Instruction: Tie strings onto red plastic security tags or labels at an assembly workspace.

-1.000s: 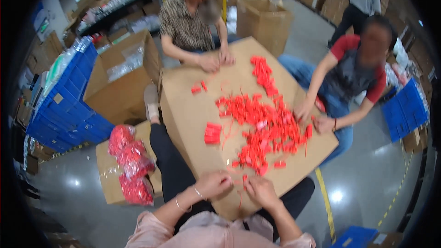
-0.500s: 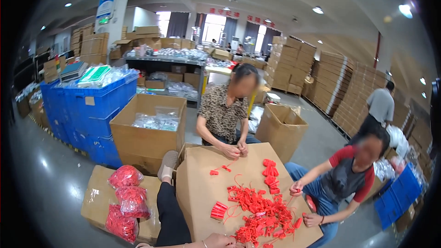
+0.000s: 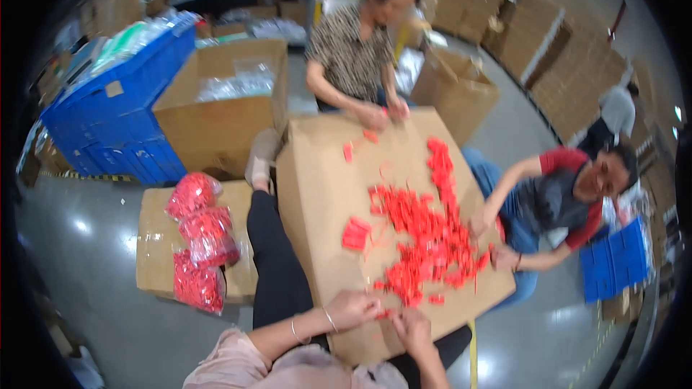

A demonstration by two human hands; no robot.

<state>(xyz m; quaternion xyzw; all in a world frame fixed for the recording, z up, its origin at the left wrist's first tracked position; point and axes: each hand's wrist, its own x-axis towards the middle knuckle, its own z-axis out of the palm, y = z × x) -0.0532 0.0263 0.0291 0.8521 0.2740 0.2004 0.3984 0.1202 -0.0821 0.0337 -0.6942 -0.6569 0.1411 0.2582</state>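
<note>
Left hand (image 3: 352, 310) and right hand (image 3: 411, 330) meet at the near edge of the flat brown cardboard sheet serving as bench (image 3: 317, 194). Both close around one small red plastic piece (image 3: 383, 313) held between them; fingertips pinch together, though the blur hides exactly which fingers grip.

The loose heap of small red plastic pieces (image 3: 425, 238) lies beyond the hands, toward the far and right side of the bench. Its nearest scatter is just beyond the fingertips. The heap runs long from the far edge down toward the near right corner. The right hand is the nearer one to it.

A small stack of red pieces (image 3: 356, 233) sits apart, left of the heap.

Pieces look thin, bright red, light; detail too small to tell.

Clear bags filled with red pieces (image 3: 198, 241) rest on a low cardboard box (image 3: 155, 245) off the left edge. Two other people work the far and right edges.
</note>
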